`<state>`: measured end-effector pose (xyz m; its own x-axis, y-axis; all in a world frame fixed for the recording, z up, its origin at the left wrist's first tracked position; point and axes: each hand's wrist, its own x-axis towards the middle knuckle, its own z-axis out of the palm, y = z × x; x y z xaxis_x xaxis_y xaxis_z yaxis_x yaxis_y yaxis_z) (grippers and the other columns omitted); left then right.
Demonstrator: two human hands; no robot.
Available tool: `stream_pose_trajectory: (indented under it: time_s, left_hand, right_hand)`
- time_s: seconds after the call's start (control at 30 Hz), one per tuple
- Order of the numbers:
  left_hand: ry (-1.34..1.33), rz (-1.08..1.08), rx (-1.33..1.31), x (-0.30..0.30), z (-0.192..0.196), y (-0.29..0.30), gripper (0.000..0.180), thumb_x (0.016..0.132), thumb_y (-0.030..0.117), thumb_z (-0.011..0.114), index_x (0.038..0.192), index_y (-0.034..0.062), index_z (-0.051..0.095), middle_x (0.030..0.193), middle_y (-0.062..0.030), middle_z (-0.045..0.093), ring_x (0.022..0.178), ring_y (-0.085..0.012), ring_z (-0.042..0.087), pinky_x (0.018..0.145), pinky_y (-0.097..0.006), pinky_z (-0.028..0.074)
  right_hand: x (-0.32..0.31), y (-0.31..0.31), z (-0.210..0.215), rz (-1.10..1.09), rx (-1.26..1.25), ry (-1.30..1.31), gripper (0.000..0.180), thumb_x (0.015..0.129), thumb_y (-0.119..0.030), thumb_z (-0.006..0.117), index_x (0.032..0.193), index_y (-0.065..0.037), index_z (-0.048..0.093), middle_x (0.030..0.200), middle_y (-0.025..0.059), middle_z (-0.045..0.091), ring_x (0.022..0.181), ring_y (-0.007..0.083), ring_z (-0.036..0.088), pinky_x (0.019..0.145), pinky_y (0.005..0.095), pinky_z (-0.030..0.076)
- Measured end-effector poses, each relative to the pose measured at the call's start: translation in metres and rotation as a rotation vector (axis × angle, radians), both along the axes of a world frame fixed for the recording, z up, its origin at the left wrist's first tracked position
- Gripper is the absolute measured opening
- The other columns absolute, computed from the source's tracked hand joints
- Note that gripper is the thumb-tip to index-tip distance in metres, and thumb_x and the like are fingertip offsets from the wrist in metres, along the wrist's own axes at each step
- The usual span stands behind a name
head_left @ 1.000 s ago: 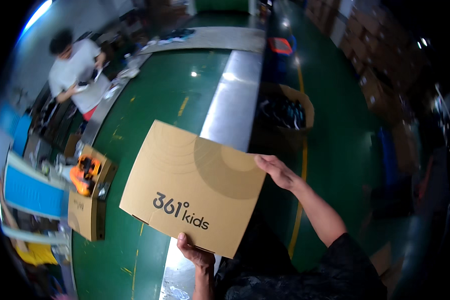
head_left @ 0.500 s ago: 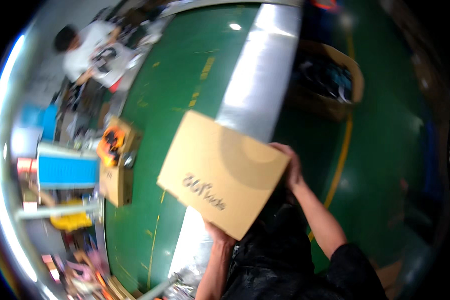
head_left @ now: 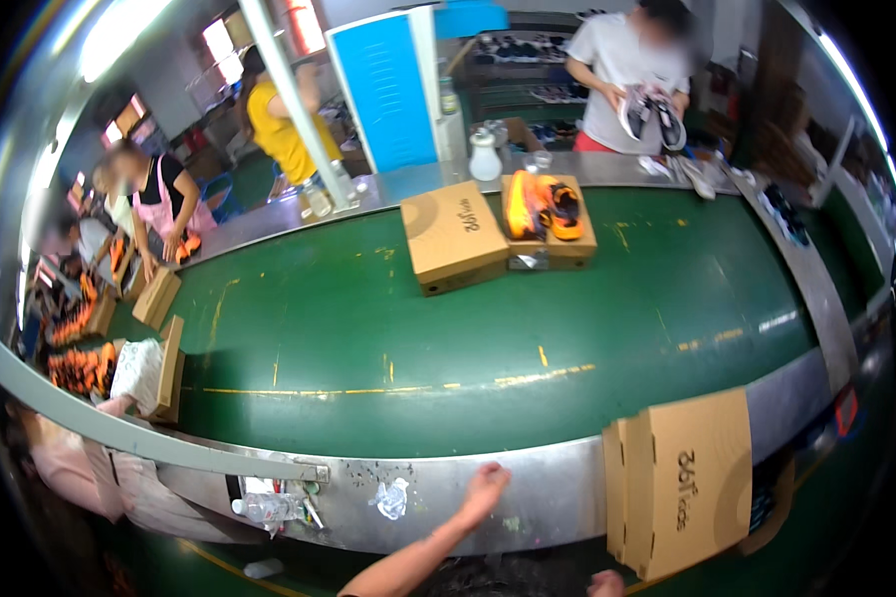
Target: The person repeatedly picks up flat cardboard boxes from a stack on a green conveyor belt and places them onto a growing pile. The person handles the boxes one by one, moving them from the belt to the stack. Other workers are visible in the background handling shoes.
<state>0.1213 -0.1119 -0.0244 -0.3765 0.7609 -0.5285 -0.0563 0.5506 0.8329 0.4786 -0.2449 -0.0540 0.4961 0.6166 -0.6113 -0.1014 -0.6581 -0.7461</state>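
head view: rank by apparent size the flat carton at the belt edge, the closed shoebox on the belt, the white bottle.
1. flat carton, largest, though nearest the camera, so partly perspective.
2. closed shoebox, mid-belt, clearly smaller here.
3. white bottle, smallest by far.

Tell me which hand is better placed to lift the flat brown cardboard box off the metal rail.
Right, probably. The right hand, mostly cut off, sits by the near corner of the flat brown cardboard box. The left hand rests empty on the grey metal rail, apart from the box.
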Motion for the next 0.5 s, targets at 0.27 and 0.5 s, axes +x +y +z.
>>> stream_pose_trajectory:
  time_s: [0.27, 0.5]
  left_hand:
    - [0.747, -0.102, 0.384, -0.192, 0.031, 0.259, 0.077, 0.082, 0.031, 0.072, 0.141, -0.0042, 0.036, 0.146, -0.0293, 0.037, 0.136, -0.0432, 0.036, 0.112, -0.047, 0.032]
    - [1.196, -0.427, 0.315, -0.269, 0.023, 0.424, 0.104, 0.072, 0.041, 0.080, 0.152, 0.0038, 0.024, 0.158, -0.0240, 0.019, 0.148, -0.0375, 0.015, 0.122, -0.049, 0.011]
  right_hand:
    - [-0.136, 0.052, 0.071, 0.520, -0.130, 0.134, 0.025, 0.099, -0.016, 0.055, 0.116, -0.001, 0.065, 0.095, 0.0059, 0.072, 0.082, 0.0113, 0.064, 0.070, 0.0261, 0.052]
    - [-0.172, 0.073, 0.055, 0.752, 0.018, -0.029, 0.021, 0.099, -0.016, 0.059, 0.114, -0.005, 0.068, 0.088, 0.0017, 0.070, 0.069, 0.0072, 0.054, 0.063, 0.0232, 0.047]
